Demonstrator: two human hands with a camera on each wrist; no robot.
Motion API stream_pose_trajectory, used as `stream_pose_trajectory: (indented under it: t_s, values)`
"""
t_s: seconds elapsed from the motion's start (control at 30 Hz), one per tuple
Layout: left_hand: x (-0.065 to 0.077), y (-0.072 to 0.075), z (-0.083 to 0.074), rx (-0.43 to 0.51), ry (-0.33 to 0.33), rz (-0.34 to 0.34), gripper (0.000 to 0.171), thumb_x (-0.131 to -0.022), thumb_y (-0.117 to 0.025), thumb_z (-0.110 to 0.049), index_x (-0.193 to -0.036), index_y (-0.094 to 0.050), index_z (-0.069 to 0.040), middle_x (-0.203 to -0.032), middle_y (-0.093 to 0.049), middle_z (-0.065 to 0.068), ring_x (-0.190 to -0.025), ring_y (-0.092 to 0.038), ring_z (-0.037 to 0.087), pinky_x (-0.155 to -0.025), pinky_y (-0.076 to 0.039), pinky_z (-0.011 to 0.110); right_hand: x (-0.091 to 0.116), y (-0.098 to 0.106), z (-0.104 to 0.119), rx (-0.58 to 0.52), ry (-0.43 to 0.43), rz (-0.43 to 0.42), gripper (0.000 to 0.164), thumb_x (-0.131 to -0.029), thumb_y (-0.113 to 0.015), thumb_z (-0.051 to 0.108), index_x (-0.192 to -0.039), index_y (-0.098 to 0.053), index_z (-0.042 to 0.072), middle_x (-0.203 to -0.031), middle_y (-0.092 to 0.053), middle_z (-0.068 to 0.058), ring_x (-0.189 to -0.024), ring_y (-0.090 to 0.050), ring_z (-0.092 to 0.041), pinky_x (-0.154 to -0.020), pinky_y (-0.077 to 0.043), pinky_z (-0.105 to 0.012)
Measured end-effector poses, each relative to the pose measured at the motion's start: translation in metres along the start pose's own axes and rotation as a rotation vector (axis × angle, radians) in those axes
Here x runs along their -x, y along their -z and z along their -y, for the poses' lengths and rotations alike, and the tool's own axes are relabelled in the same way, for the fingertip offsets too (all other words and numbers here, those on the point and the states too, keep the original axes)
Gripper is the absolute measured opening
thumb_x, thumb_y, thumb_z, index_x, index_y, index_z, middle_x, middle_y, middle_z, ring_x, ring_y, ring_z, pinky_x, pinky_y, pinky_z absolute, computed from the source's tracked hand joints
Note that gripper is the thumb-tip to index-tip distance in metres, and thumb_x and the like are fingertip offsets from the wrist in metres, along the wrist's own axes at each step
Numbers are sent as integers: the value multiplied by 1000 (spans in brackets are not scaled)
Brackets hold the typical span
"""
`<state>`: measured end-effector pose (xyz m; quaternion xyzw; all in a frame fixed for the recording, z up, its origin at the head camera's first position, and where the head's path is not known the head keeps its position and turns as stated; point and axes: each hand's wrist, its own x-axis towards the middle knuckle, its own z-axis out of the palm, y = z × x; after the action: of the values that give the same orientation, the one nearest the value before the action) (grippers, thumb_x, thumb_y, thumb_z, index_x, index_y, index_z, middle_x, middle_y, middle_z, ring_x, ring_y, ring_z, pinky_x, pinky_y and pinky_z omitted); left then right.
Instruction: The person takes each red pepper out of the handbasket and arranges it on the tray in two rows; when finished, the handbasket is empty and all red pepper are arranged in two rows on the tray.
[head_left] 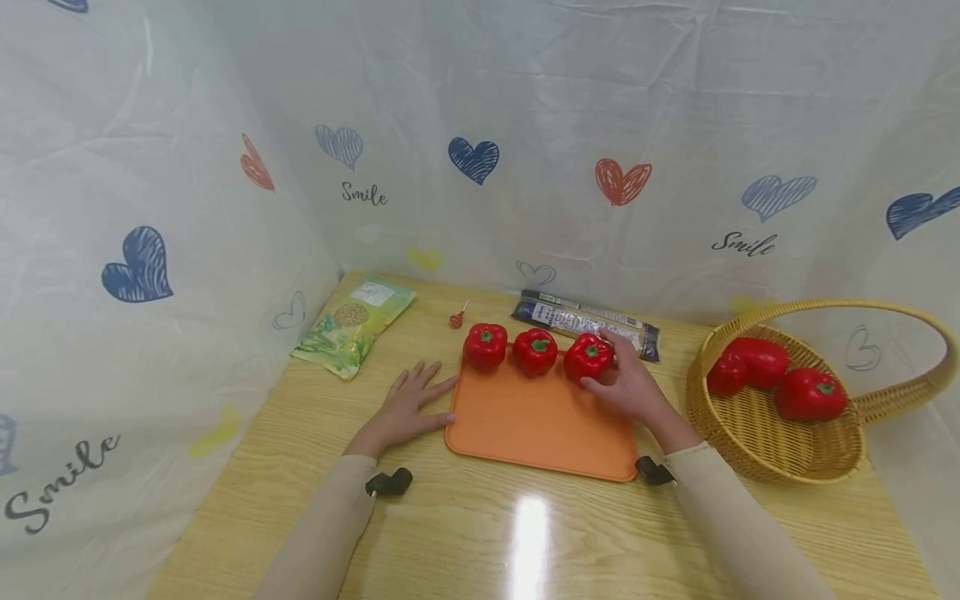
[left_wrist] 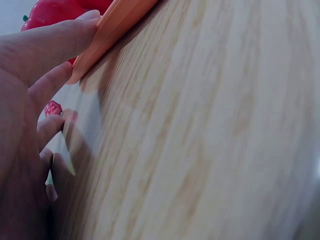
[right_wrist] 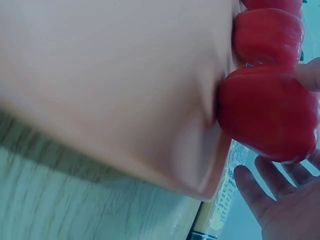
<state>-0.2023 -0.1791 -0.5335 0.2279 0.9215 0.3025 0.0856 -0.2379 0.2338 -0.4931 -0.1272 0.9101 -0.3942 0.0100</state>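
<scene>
Three red bell peppers stand in a row along the far edge of an orange tray [head_left: 540, 425]: a left pepper [head_left: 485, 348], a middle pepper [head_left: 535, 353] and a right pepper [head_left: 585, 357]. My right hand [head_left: 628, 385] holds the right pepper, its thumb on the near side and fingers round the far side. In the right wrist view, the thumb lies against this pepper [right_wrist: 270, 112], and some fingers are spread apart from it. My left hand [head_left: 405, 408] lies flat with spread fingers, its thumb and index finger touching the tray's left edge [left_wrist: 107, 37].
On the right stands a wicker basket [head_left: 780, 467] with a tall handle, holding several red peppers [head_left: 810, 394]. Behind the tray lies a dark, clear-windowed packet [head_left: 555, 315]. A green-yellow bag [head_left: 352, 325] and a red lollipop [head_left: 456, 319] lie at the back left. Printed sheeting [head_left: 555, 100] encloses the table.
</scene>
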Motion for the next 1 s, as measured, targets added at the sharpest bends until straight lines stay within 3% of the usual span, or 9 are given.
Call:
stream_pose_trajectory:
  t_s: [0.23, 1.0]
  values:
    - [1, 1, 0, 7, -3, -4, 72, -94, -68, -51, -156, -43, -24, -168, -22, 14, -156, -2, 39, -123, 3, 56, 3, 3, -1, -26, 36, -8, 94, -84, -83, 17, -157, -25, 0, -151, -35, -26, -135, -43, -46, -106, -43, -61]
    - [0, -1, 2, 5, -4, -6, 73, -94, -68, -52, -156, -43, -25, -168, -22, 13, -156, -1, 39, -123, 4, 56, 27, 20, -4, 80, 53, -32, 86, -91, -78, 19, -156, -26, -3, -148, -36, -29, -130, -46, -48, -104, -44, -64]
